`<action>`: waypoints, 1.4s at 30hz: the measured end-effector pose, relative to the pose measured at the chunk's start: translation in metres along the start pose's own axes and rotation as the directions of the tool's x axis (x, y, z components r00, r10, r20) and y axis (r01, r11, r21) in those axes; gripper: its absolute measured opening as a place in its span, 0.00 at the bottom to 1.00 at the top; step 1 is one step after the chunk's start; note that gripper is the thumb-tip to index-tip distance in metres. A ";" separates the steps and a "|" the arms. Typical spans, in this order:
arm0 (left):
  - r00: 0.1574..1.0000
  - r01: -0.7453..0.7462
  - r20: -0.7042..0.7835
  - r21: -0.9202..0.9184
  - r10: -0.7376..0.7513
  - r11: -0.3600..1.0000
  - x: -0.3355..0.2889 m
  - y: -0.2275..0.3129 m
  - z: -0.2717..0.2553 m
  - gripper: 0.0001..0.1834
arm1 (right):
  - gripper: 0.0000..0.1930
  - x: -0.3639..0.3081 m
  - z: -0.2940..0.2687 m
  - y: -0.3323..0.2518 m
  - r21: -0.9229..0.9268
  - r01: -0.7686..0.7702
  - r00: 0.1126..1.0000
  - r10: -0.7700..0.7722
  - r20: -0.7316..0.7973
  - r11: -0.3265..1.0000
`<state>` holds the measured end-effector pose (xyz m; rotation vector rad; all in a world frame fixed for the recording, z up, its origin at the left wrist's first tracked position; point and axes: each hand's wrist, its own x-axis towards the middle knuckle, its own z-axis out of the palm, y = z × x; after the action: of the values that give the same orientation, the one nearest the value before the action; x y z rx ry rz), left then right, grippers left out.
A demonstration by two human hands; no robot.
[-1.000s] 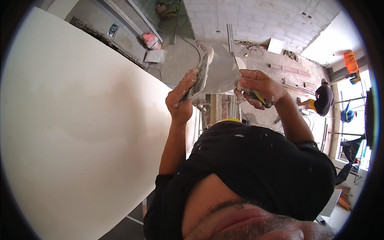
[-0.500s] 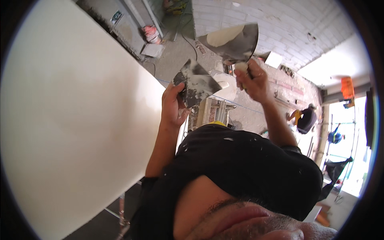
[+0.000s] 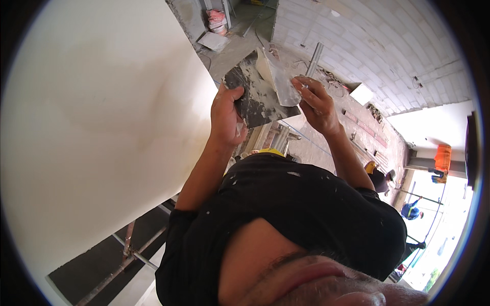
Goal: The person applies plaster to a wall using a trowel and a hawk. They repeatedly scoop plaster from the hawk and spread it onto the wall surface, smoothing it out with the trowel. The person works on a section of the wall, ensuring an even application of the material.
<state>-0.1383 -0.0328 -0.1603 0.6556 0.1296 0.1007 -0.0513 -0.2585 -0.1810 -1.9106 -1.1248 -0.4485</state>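
Note:
My left hand [image 3: 224, 115] grips a dark, flat plaster plate [image 3: 248, 109] by its left edge, thumb on top. Pale smears of filler cover much of its face. In my right hand [image 3: 320, 106] is a wide putty knife [image 3: 290, 89], fingers closed at the handle end, which they mostly hide. The blade stands steeply over the right part of the plate, its lower end at or just above the surface; I cannot tell whether they touch. A lump of cream-coloured filler [image 3: 264, 69] clings to the blade's left side.
A smooth whitish wall panel [image 3: 102, 127] fills the left, close to my left arm. Scaffold tubes [image 3: 135, 255] show below it. Opposite stands a block wall [image 3: 367, 56]. At right are a bending person [image 3: 378, 179], another in blue [image 3: 410, 209] and a hanging orange garment [image 3: 443, 157].
My right hand has brought the putty knife down and left from above onto or over the plate, turning the blade steeper. The plate has shifted slightly. The view has swung a little.

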 end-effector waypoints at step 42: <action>0.075 -0.418 -0.911 0.339 0.405 0.842 -0.392 -0.147 -0.176 0.16 | 0.21 0.128 0.097 0.115 0.956 -0.187 0.812 0.584 0.022 0.224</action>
<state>-0.5447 -0.0954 -0.3538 0.4968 1.2323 1.1414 0.1029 -0.1384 -0.2089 -0.8804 -0.3705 0.1951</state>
